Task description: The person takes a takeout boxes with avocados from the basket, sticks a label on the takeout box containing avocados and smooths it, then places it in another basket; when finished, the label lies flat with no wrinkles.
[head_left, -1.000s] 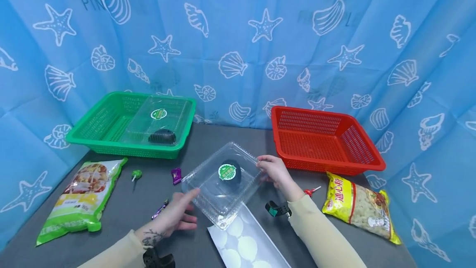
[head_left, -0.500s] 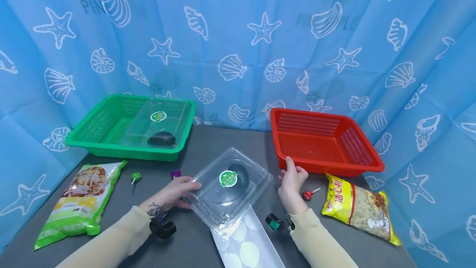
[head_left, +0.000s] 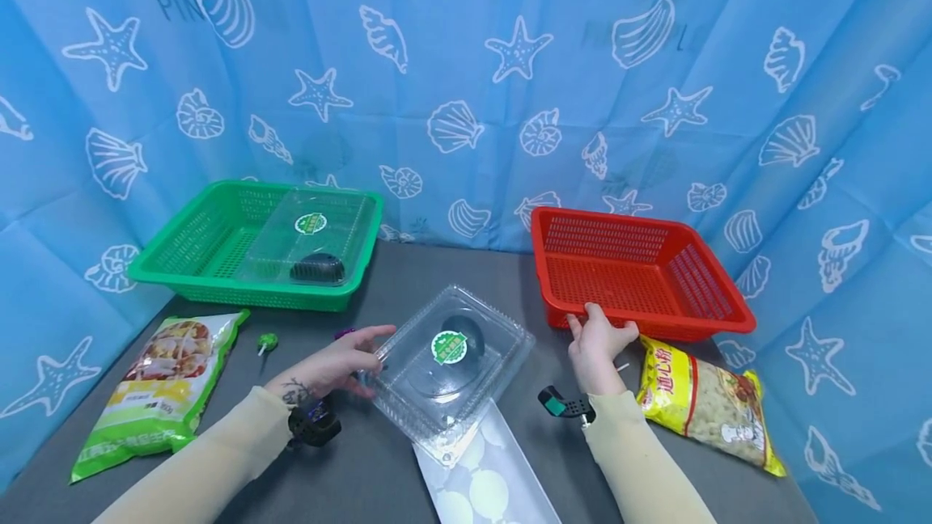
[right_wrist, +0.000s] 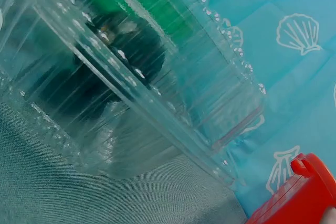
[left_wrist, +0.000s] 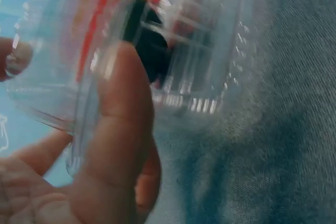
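Observation:
A clear lidded plastic container (head_left: 455, 403) with a green-and-white sticker and a dark rounded object (head_left: 463, 335) inside is at the middle, tilted over a white box printed with pale circles (head_left: 489, 496). My left hand (head_left: 336, 362) pinches its left edge; the left wrist view shows the thumb (left_wrist: 123, 108) on one side of the plastic rim and fingers on the other. My right hand (head_left: 600, 350) is at the front wall of the red basket (head_left: 699, 322), fingers spread and fingertips right at the rim. Only a fingertip shows in the right wrist view.
At the back left, a green basket (head_left: 171, 272) holds another clear container (head_left: 277, 225) with a black object. A food bag (head_left: 160, 386) and green lollipop (head_left: 268, 342) lie at left, a yellow pasta bag (head_left: 713, 407) at right. Purple candy (head_left: 345, 333) is partly hidden behind my left hand.
My right hand let go of the container and moved right to the red basket, now covering most of the red lollipop. My left hand came onto the container's left edge.

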`<state>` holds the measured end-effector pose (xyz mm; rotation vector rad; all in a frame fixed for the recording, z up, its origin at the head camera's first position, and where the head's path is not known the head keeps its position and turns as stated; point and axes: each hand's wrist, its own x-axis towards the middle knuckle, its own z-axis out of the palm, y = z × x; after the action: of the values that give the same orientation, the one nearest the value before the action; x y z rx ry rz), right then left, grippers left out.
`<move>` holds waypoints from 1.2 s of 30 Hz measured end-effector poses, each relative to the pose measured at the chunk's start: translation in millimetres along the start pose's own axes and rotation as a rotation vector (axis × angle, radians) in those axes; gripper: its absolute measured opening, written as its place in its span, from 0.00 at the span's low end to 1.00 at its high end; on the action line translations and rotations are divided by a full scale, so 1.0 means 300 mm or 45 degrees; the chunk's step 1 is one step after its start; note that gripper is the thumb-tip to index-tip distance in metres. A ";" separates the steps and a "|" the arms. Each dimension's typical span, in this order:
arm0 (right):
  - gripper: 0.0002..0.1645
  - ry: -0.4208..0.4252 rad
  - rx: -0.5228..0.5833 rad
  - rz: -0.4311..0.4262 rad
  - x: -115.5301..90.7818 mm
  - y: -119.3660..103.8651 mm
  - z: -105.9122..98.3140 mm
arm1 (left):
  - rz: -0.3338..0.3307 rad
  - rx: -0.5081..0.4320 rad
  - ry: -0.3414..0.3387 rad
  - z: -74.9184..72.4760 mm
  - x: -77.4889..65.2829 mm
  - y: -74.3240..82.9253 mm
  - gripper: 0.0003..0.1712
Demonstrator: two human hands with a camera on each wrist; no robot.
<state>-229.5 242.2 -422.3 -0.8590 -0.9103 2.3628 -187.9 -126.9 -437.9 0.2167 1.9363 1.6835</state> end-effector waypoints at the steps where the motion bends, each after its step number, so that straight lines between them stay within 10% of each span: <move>1: 0.48 0.001 0.004 -0.002 0.001 -0.001 0.001 | 0.009 0.024 -0.004 0.001 0.000 0.002 0.39; 16: 0.51 -0.015 -0.029 0.053 0.003 -0.006 -0.011 | 0.120 0.137 0.090 0.050 -0.021 -0.012 0.39; 24: 0.50 -0.013 -0.048 0.070 0.002 -0.011 -0.010 | 0.211 0.050 0.109 0.028 -0.102 0.090 0.39; 36: 0.53 -0.003 -0.036 0.076 0.006 -0.008 -0.012 | 0.411 0.028 0.349 -0.214 -0.283 0.342 0.38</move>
<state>-228.0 246.4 -423.4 -0.9061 -0.9337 2.4071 -173.8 -201.6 -311.0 0.3373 2.2150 1.9858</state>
